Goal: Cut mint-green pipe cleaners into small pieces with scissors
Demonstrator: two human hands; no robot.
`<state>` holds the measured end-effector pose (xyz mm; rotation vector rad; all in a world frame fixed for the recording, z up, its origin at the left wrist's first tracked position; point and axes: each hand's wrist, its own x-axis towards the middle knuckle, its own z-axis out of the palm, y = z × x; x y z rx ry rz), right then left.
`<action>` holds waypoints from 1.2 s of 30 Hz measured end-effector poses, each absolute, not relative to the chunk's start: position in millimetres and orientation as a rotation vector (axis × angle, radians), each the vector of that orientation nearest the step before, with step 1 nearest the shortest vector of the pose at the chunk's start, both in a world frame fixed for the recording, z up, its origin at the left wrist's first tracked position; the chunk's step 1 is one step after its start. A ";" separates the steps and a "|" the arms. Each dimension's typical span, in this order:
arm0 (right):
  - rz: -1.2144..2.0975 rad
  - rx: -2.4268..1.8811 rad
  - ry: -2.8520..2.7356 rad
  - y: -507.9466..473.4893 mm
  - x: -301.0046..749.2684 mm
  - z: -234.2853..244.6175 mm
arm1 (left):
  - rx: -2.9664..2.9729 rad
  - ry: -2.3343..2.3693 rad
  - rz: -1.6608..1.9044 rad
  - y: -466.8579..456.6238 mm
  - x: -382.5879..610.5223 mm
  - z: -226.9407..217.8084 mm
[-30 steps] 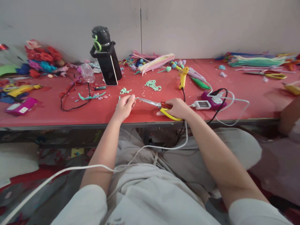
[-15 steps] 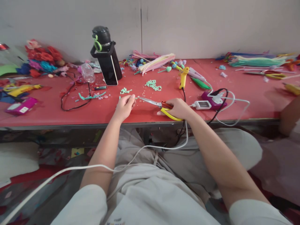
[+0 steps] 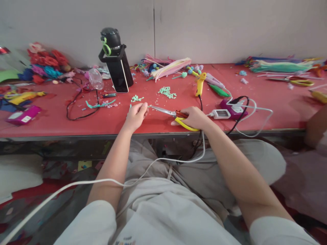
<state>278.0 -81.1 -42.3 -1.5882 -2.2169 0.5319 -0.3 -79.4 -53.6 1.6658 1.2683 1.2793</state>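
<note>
My right hand (image 3: 193,118) grips a pair of scissors (image 3: 182,121) with yellow and red handles, blades pointing left. Their tips are at a thin mint-green pipe cleaner (image 3: 149,106), which pokes out of my left hand (image 3: 138,115). The thumb and fingers of that hand are pinched round it, so most of the strip is hidden. Just behind my left hand lies a small heap of cut green pieces (image 3: 137,98). A larger pile of green pieces (image 3: 167,92) sits farther back on the red table (image 3: 153,124).
A black bottle (image 3: 111,41) stands behind a phone (image 3: 118,76). To the right are a yellow glue gun (image 3: 200,84), a purple power strip (image 3: 233,110) and white cables. Bundles of pipe cleaners (image 3: 173,68) lie along the wall. A white cable (image 3: 158,159) crosses my lap.
Almost nothing differs. Both hands, the scissors and the pipe cleaner stay in nearly the same place.
</note>
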 end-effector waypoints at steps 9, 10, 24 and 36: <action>0.503 -1.590 -2.223 -79.5 277.2 -43.3 | 1.704 1.243 1.262 -78.3 -3.1 -56.0; 0.496 -1.590 -2.222 -79.9 277.3 -43.1 | 1.706 1.241 1.263 -78.3 -2.9 -55.8; 0.542 -1.537 -2.231 -81.6 279.1 -41.3 | 1.729 1.246 1.292 -80.8 -1.6 -52.0; 0.518 -1.552 -2.206 -78.7 278.4 -43.3 | 1.675 1.264 1.284 -79.6 -2.3 -54.7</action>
